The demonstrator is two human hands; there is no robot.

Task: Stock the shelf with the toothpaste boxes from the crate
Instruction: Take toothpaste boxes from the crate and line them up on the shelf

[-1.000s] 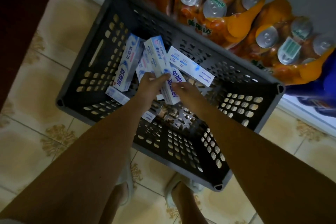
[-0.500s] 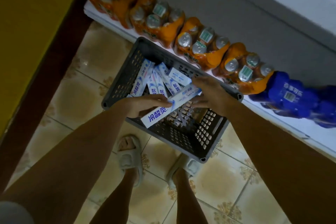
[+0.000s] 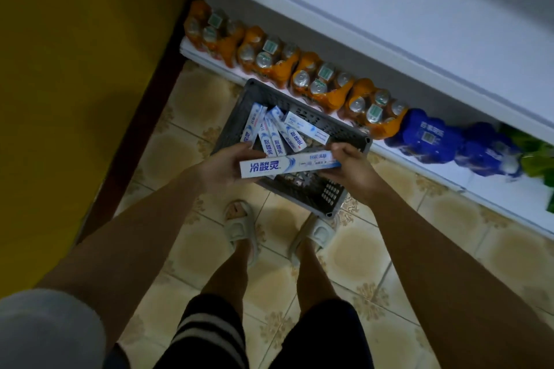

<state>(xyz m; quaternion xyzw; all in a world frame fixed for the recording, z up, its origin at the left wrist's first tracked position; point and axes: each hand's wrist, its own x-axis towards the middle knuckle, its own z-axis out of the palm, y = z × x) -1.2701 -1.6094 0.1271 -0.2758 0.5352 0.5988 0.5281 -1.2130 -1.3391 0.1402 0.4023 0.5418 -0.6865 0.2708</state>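
A white-and-blue toothpaste box (image 3: 289, 165) is held level above the dark grey crate (image 3: 335, 129). My left hand (image 3: 223, 163) grips its left end and my right hand (image 3: 352, 163) pinches its right end. Several more toothpaste boxes (image 3: 272, 133) lie jumbled in the far half of the crate, which sits on the tiled floor in front of my feet. A white shelf board (image 3: 389, 27) runs diagonally above, its near surface bare.
On the bottom shelf behind the crate stand orange can packs (image 3: 314, 81), then blue packs (image 3: 431, 139) and green packs (image 3: 536, 156) to the right. A yellow wall with a dark frame (image 3: 141, 117) stands on the left. My sandalled feet (image 3: 242, 228) are close to the crate.
I have stood up, so the crate looks smaller and lower. The toothpaste box has risen out of the crate and turned from slanted to level between both hands.
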